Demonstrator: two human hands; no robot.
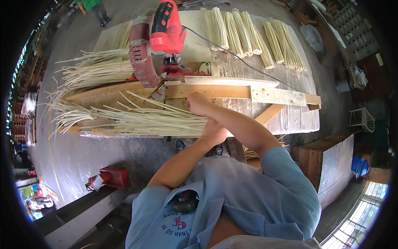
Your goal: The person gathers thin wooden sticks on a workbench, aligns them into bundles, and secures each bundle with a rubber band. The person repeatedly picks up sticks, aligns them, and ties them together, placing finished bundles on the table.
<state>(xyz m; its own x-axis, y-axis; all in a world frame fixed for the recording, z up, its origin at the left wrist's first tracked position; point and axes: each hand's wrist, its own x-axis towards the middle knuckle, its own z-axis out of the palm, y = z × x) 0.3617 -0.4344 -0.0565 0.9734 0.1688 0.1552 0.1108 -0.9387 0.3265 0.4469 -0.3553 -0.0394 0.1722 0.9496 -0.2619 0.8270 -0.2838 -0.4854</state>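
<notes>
Nearest: blue shirt (248, 186), with both forearms extended to the front edge of the bench (300, 118). On the floor: red bin (119, 177) before the left part of that edge; box (338, 166) off the front right corner; dark shoes (217, 150) just before mid-edge.

At mid-front edge: left hand (214, 132), closed around the right end of the front bundle (153, 119), fingertips hidden. Location of the front bundle: lengthwise along the front edge, from the front left corner to mid-edge. Pale strands, gathered tightly at the left hand, splayed and ragged past the bench's left end, with a few angled up toward the rear.

Just beyond: right hand (198, 103), knuckles up, fingers curled inward beside the upper strands; fingertips hidden, so degree of closure and any strand held impossible to tell.

Right of both hands: slanted brace (269, 114). Next, parallel to the front edge: wooden rail (207, 91), with a paler board (277, 95) on its right part.

Behind the rail, around mid-bench: red saw (168, 39), black grip uppermost, with cable (244, 63) trailing toward the right edge. Left of the saw, toward the left end: loose strands (99, 68).

Near the rear edge, right half: rear bundles (244, 35), side by side. Beyond the rear left corner: person in green (89, 5), standing.
</notes>
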